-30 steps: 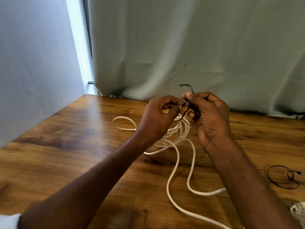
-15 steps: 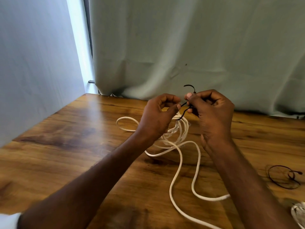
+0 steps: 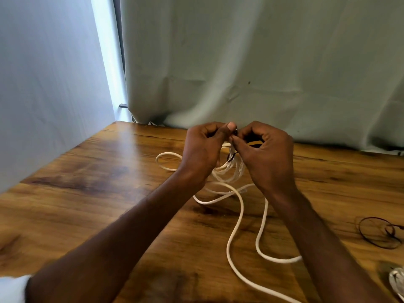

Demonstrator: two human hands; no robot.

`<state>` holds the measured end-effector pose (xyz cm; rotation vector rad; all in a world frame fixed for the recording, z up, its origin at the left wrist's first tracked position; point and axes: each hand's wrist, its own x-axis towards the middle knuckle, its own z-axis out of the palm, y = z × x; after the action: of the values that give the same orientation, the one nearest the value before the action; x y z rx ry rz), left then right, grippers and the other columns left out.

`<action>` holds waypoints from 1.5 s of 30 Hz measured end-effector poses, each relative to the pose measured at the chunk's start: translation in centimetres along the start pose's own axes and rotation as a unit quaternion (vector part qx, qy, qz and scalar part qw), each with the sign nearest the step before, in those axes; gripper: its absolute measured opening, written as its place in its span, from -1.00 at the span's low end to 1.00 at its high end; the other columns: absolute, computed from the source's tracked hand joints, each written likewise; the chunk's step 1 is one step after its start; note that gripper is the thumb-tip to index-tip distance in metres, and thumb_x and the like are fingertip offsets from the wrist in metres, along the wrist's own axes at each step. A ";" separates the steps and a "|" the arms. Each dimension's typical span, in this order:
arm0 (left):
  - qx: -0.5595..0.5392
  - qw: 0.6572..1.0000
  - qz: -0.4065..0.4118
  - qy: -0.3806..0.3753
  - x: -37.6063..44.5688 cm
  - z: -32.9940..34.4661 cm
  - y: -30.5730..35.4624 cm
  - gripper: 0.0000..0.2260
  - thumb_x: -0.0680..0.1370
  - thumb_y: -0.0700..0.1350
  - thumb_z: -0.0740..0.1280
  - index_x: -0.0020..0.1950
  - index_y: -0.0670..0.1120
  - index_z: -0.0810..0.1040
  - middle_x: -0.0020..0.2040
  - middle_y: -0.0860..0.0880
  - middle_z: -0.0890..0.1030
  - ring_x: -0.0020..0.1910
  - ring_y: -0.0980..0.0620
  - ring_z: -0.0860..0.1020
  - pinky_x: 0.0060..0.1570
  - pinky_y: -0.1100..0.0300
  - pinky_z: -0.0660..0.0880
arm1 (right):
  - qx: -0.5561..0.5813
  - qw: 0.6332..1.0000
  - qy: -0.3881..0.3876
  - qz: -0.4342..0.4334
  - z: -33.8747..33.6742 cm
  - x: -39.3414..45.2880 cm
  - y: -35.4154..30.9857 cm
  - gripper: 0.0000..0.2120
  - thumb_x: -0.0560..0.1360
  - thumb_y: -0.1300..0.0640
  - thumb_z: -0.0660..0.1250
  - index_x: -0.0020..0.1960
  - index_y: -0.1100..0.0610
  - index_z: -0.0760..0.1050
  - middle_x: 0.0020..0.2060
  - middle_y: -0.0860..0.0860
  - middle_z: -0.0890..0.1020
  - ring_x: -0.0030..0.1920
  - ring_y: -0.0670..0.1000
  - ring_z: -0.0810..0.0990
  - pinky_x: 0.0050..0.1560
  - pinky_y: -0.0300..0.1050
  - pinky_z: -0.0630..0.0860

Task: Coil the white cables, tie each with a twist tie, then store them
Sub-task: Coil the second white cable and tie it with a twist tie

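Observation:
A long white cable point(image 3: 240, 213) lies partly coiled on the wooden table point(image 3: 109, 193), its loose end trailing toward the near edge. My left hand point(image 3: 203, 149) and my right hand point(image 3: 266, 154) meet above the bundled loops, fingertips pinched together on a thin black twist tie point(image 3: 232, 155) that wraps the loops. Most of the tie is hidden by my fingers. A second white cable point(image 3: 396, 281) shows at the bottom right corner.
A thin dark wire loop point(image 3: 380, 232) lies on the table at the right. A pale green curtain point(image 3: 262, 62) hangs behind the table and a light wall panel point(image 3: 43, 84) borders the left side.
My hands have closed in on each other and dropped slightly. The tie's free end that stuck up above my right fingers is no longer visible.

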<state>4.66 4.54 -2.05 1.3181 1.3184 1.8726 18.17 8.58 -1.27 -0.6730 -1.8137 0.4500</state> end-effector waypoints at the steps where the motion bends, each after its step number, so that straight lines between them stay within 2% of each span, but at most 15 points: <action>1: -0.011 1.000 -0.010 0.000 0.0 0.0 0.1 -0.78 0.66 -0.08 0.40 0.11 -0.21 0.72 -0.07 -0.21 0.74 -0.51 0.14 0.47 -0.58 0.27 0.37 | 0.000 1.000 -0.005 -0.001 0.0 0.0 0.0 -0.95 0.53 0.17 0.51 -0.10 0.12 0.68 -0.24 -0.08 0.69 -0.19 -0.13 0.68 -0.17 -0.34 0.59; 6: -0.039 0.998 -0.056 0.001 0.2 -0.2 -0.1 -0.82 0.62 -0.08 0.47 0.13 -0.16 0.74 -0.07 -0.13 0.75 -0.47 0.10 0.49 -0.58 0.25 0.37 | 0.017 0.999 -0.033 0.012 -0.4 0.2 0.1 -0.94 0.51 0.19 0.53 -0.13 0.11 0.68 -0.26 -0.09 0.70 -0.18 -0.11 0.69 -0.16 -0.31 0.60; 9: -0.042 0.998 -0.034 0.026 0.3 -0.2 -0.1 -0.83 0.62 -0.14 0.47 0.12 -0.21 0.72 -0.05 -0.18 0.72 -0.48 0.16 0.49 -0.55 0.30 0.39 | 0.070 0.996 0.002 0.054 -0.5 0.3 -0.1 -0.96 0.51 0.16 0.53 -0.09 0.12 0.69 -0.25 -0.05 0.72 -0.18 -0.06 0.71 -0.17 -0.23 0.64; 11: -0.016 0.999 0.003 0.045 0.6 -0.4 -0.3 -0.87 0.62 -0.17 0.46 0.08 -0.23 0.72 -0.08 -0.16 0.71 -0.45 0.21 0.52 -0.47 0.37 0.42 | 0.138 0.983 0.050 0.110 -0.7 0.7 -0.4 -0.94 0.52 0.15 0.53 -0.05 0.13 0.70 -0.21 0.00 0.74 -0.16 -0.03 0.74 -0.19 -0.18 0.66; 13: 0.035 0.998 0.042 0.043 0.8 -0.6 -0.6 -0.91 0.62 -0.18 0.46 0.03 -0.18 0.73 -0.10 -0.10 0.74 -0.41 0.23 0.57 -0.39 0.36 0.48 | 0.234 0.952 0.087 0.179 -1.1 1.1 -0.8 -0.91 0.52 0.17 0.52 -0.01 0.17 0.69 -0.18 0.07 0.76 -0.14 0.00 0.76 -0.20 -0.15 0.66; 15: 0.082 0.993 0.073 0.032 0.7 -0.6 -0.8 -0.91 0.62 -0.17 0.46 0.08 -0.12 0.75 -0.12 -0.02 0.76 -0.23 0.18 0.69 -0.18 0.19 0.65 | 0.302 0.922 0.102 0.221 -1.4 1.3 -0.9 -0.87 0.52 0.17 0.52 0.03 0.20 0.69 -0.18 0.12 0.76 -0.16 0.04 0.74 -0.19 -0.15 0.65; 17: 0.126 0.986 0.101 0.030 0.5 -0.4 -1.0 -0.84 0.63 -0.19 0.45 0.19 -0.10 0.74 -0.12 0.05 0.76 -0.06 0.18 0.72 -0.03 0.27 0.64 | 0.315 0.914 0.101 0.234 -1.3 1.2 -0.9 -0.87 0.52 0.17 0.52 0.03 0.19 0.70 -0.19 0.13 0.75 -0.19 0.04 0.71 -0.19 -0.15 0.64; 19: 0.178 0.976 0.126 0.027 0.2 -0.2 -0.9 -0.79 0.64 -0.19 0.43 0.26 -0.05 0.72 -0.12 0.12 0.75 -0.01 0.26 0.70 -0.04 0.45 0.55 | 0.306 0.917 0.095 0.236 -1.1 1.1 -0.6 -0.88 0.53 0.16 0.50 0.03 0.19 0.70 -0.21 0.12 0.74 -0.23 0.02 0.67 -0.19 -0.16 0.64; 20: 0.204 0.969 0.138 0.022 0.1 -0.1 -0.8 -0.77 0.65 -0.17 0.42 0.28 -0.02 0.71 -0.12 0.14 0.75 0.01 0.28 0.69 -0.02 0.46 0.53 | 0.297 0.920 0.093 0.237 -1.1 1.1 -0.4 -0.88 0.55 0.15 0.49 0.03 0.20 0.71 -0.22 0.12 0.73 -0.25 0.01 0.64 -0.20 -0.17 0.63; 22: 0.232 0.961 0.148 0.015 0.1 0.0 -0.9 -0.77 0.65 -0.14 0.41 0.29 0.02 0.71 -0.13 0.16 0.74 0.01 0.30 0.68 0.04 0.41 0.54 | 0.275 0.928 0.087 0.237 -1.1 1.3 0.0 -0.88 0.58 0.16 0.46 0.03 0.21 0.71 -0.24 0.10 0.71 -0.27 -0.01 0.61 -0.21 -0.17 0.62; 26: 0.248 0.957 0.150 0.010 0.0 0.0 -0.9 -0.80 0.65 -0.10 0.43 0.26 0.02 0.73 -0.13 0.16 0.74 -0.07 0.28 0.69 -0.03 0.47 0.52 | 0.213 0.951 0.060 0.217 -1.0 1.4 0.4 -0.90 0.61 0.20 0.41 0.01 0.15 0.71 -0.25 0.08 0.71 -0.24 0.01 0.65 -0.19 -0.11 0.67; 30: 0.274 0.947 0.167 0.011 -0.1 0.0 -0.8 -0.80 0.65 -0.11 0.43 0.25 0.04 0.73 -0.10 0.15 0.75 -0.08 0.26 0.69 -0.03 0.37 0.58 | 0.116 0.979 0.050 0.162 -0.6 1.1 0.8 -0.90 0.61 0.17 0.42 -0.01 0.09 0.72 -0.24 0.02 0.72 -0.17 0.00 0.71 -0.17 0.00 0.72; 33: 0.278 0.944 0.179 0.008 -0.1 0.1 -0.7 -0.80 0.65 -0.12 0.42 0.24 0.04 0.74 -0.05 0.17 0.75 -0.06 0.26 0.68 -0.02 0.36 0.58 | 0.089 0.984 0.052 0.147 -0.5 1.0 0.9 -0.91 0.60 0.15 0.43 -0.01 0.09 0.73 -0.24 -0.01 0.72 -0.18 0.00 0.71 -0.20 0.02 0.72; 39: 0.293 0.939 0.181 0.000 -0.1 0.1 -0.5 -0.80 0.65 -0.12 0.41 0.24 0.02 0.73 -0.01 0.19 0.74 -0.02 0.30 0.66 -0.02 0.52 0.46 | 0.046 0.990 0.056 0.121 -0.6 1.0 1.0 -0.92 0.58 0.13 0.45 -0.04 0.05 0.72 -0.24 -0.10 0.70 -0.18 -0.08 0.68 -0.15 0.10 0.71; 45: 0.304 0.935 0.181 0.000 -0.1 0.0 -0.4 -0.80 0.65 -0.12 0.40 0.24 0.01 0.74 -0.06 0.27 0.68 -0.04 0.31 0.65 -0.03 0.54 0.45 | 0.034 0.992 0.050 0.109 -0.5 0.8 0.8 -0.92 0.58 0.12 0.44 -0.03 0.03 0.72 -0.23 -0.11 0.71 -0.17 -0.10 0.69 -0.15 0.10 0.70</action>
<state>4.60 4.61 -2.42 1.9825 1.8493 1.7430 18.60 9.71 -1.00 -0.8349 -1.6293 0.6099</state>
